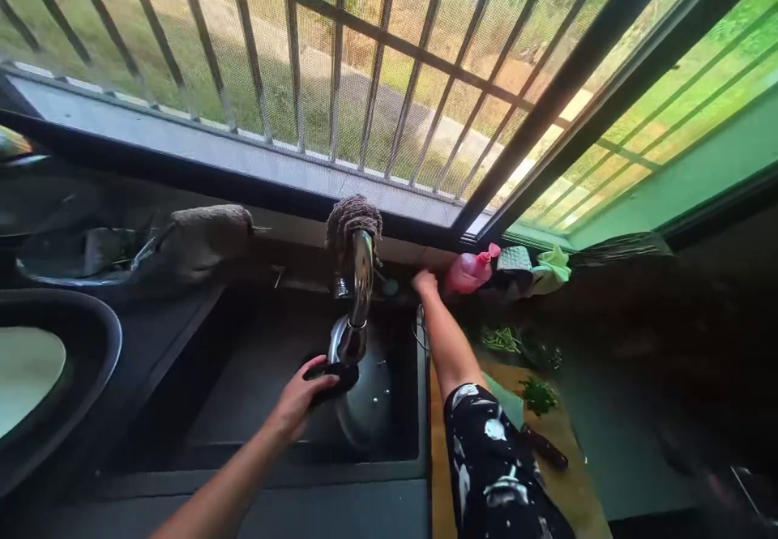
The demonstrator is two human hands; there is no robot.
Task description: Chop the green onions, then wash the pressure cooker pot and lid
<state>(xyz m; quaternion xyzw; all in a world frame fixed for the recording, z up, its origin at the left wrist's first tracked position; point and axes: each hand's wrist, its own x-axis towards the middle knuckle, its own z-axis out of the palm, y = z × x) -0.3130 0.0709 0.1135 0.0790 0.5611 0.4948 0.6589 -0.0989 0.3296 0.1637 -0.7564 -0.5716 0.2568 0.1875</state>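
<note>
My left hand is closed around the black handle part of a round metal pan, which sits tilted in the dark sink under the chrome faucet. A few bright spots show on the pan's grey surface. My right hand is stretched to the back of the counter, just left of a pink squeeze bottle. Its fingers are small and smeared, and whether they hold anything is hidden.
A brown knitted cloth hangs over the faucet. Right of the sink, a wooden board bears green herbs and a dark-handled knife. A sponge and a green cloth stand behind. A large round vessel is at left.
</note>
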